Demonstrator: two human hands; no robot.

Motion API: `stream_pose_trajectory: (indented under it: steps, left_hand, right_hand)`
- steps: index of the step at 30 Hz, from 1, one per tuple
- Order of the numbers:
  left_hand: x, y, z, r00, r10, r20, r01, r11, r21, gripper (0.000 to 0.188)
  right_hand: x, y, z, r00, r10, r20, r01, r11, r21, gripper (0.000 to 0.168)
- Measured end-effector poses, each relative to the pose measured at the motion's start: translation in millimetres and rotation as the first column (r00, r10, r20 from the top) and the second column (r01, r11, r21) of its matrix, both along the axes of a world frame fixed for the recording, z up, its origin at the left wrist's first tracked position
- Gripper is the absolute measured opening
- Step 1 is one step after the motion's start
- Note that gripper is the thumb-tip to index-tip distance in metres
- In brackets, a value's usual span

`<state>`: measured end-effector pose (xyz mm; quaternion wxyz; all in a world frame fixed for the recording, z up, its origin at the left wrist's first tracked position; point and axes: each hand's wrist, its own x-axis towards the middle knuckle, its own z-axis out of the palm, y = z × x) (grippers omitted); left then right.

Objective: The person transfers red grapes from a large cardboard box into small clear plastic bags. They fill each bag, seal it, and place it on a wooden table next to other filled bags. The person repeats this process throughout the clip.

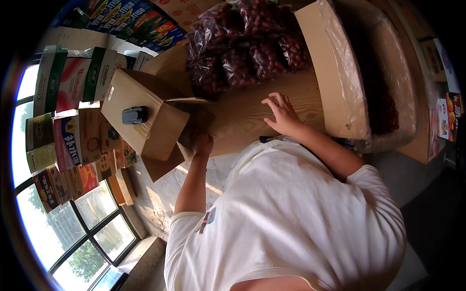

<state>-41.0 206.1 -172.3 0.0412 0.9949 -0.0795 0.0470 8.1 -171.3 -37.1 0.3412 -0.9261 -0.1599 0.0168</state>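
My left hand (202,144) is at the open flaps of a tipped cardboard box (136,98) on the left; its fingers are partly hidden in shadow, so its grip cannot be made out. A small dark device (134,115) lies on the box's side. Over the wooden table (233,120) my right hand (281,112) is held with fingers apart and slightly curled, holding nothing. Beyond it lie several clear plastic bags of dark red dried fruit, apparently jujubes (251,47). To the right stands a large open carton (336,72) lined with clear plastic, with more dark red fruit inside.
Stacked printed cartons (69,138) stand on the left before a window (87,225). More colourful boxes (134,22) are stacked at the far left. At the right edge are further printed boxes (449,116). The table's near edge runs close to my body.
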Motion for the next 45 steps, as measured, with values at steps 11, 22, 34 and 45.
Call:
stream_pose_trajectory:
  steps: [11, 22, 34, 45]
  left_hand:
    - [27, -125, 219, 0.869, -0.398, -0.293, -0.01, 0.579, -0.815, 0.018]
    - [45, -139, 274, 0.877, -0.48, 0.027, 0.363, 0.624, -0.692, 0.034]
    - [49, -153, 280, 0.848, -0.525, -0.067, 0.385, 0.699, -0.603, 0.031]
    - [47, -152, 253, 0.95, -0.305, -0.068, 0.172, 0.691, -0.702, 0.037]
  right_hand:
    - [20, 27, 63, 0.888, 0.413, -0.202, -0.26, 0.814, 0.52, 0.036]
    - [21, -11, 114, 0.971, 0.163, -0.174, -0.016, 0.771, 0.637, 0.006]
    - [10, -32, 123, 0.972, 0.128, -0.199, 0.022, 0.788, 0.616, 0.013]
    - [12, -89, 185, 0.973, 0.232, 0.008, -0.225, 0.934, 0.277, 0.031]
